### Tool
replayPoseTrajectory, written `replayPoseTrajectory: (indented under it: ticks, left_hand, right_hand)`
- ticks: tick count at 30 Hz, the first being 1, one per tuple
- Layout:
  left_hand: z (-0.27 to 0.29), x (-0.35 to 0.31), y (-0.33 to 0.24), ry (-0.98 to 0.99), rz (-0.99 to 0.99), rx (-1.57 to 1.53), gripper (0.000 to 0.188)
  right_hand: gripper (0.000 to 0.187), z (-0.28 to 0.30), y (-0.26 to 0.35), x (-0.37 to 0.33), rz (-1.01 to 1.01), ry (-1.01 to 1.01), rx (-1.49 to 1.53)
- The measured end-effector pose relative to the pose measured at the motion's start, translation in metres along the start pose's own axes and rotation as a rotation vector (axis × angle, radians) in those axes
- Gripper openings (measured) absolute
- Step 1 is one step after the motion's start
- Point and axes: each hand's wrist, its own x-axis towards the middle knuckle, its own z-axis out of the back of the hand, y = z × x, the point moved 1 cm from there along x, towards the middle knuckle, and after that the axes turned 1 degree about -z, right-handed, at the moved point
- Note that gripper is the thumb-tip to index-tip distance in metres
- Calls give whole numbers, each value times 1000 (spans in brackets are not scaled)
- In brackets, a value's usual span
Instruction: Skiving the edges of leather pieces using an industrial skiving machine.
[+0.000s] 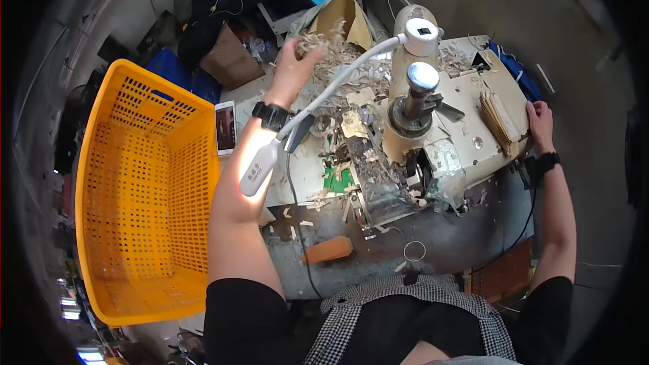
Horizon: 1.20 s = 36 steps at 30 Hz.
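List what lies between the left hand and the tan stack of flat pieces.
In the head view: pale curled scraps, a white curved lamp neck and a beige machine column.

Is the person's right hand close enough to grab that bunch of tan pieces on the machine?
Probably yes: the right hand rests at the machine's edge, close to the tan pieces, and I see nothing blocking the gap.

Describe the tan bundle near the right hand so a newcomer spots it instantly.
Start at the cream machine on the table and follow its body across to the right hand at its edge. Just left of that hand, a tan bundle lies on the machine. Unlike the loose, curly scraps nearby, its thin pieces are straight and layered.
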Motion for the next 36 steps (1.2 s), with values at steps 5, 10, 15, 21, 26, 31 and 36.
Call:
replayPoseTrajectory:
  ticks: [5,10,15,21,26,31,36]
  left_hand:
    - [29,-113,-21,345,-117,75,39]
    - [35,-231,20,524,320,-270,14]
    - [45,-299,15,548,405,-171,17]
    - [63,-350,8,442,362,-14,18]
    - [75,-395,18,360,383,41,16]
    - [74,-418,16,272,333,137,20]
    - [54,-407,-1,243,-2,364,37]
  right_hand:
    - [19,52,41,-117,210,-78,247]
    - [10,57,78,-202,302,99,387]
    - [23,30,143,-254,416,349,580]
    - [32,-1,218,-271,555,492,520]
    - [8,-9,221,-262,574,569,648]
    - [19,-1,204,-209,235,198,848]
    - [41,8,232,-258,614,448,550]
